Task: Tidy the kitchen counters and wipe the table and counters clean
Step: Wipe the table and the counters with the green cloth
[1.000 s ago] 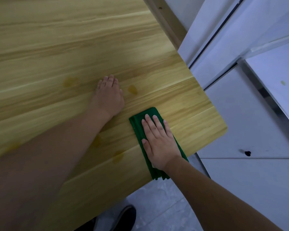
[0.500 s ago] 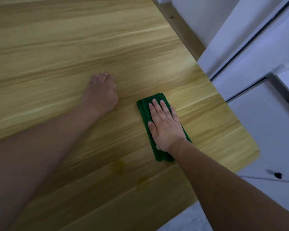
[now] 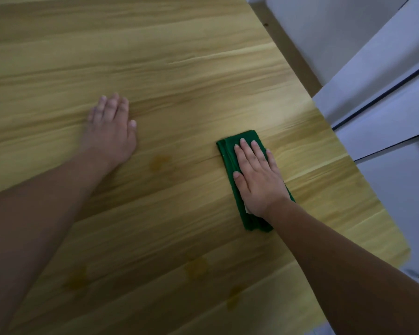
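Table (image 3: 179,56) open ahead & left; white cabinets (image 3: 385,105) block the right edge.

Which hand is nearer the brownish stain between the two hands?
Left. The left hand rests just up-left of the stain; the right hand presses the green cloth farther right.

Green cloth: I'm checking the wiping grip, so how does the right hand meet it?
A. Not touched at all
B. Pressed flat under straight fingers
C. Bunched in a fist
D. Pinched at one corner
B: the right hand lies palm down with straight fingers on the folded cloth, pressing it onto the table.
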`<control>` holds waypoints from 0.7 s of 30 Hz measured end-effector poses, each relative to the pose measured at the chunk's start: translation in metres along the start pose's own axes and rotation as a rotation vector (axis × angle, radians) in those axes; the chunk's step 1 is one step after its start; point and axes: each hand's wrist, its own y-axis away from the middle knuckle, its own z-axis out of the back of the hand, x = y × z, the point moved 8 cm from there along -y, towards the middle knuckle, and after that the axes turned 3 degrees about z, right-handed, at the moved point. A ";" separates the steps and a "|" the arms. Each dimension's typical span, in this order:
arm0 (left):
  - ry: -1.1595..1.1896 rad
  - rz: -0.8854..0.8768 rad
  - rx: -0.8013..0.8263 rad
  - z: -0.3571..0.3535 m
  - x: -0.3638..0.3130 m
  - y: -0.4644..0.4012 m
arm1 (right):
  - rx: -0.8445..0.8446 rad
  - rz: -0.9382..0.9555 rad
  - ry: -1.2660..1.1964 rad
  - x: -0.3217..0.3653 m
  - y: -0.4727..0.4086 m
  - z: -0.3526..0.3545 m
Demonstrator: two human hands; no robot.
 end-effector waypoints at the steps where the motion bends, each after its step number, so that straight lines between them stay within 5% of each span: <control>1: -0.005 -0.004 0.019 -0.004 0.004 0.003 | 0.003 -0.004 0.001 0.000 0.002 0.000; 21: -0.020 0.003 0.012 -0.010 0.013 0.003 | 0.026 -0.054 0.031 0.011 -0.004 0.001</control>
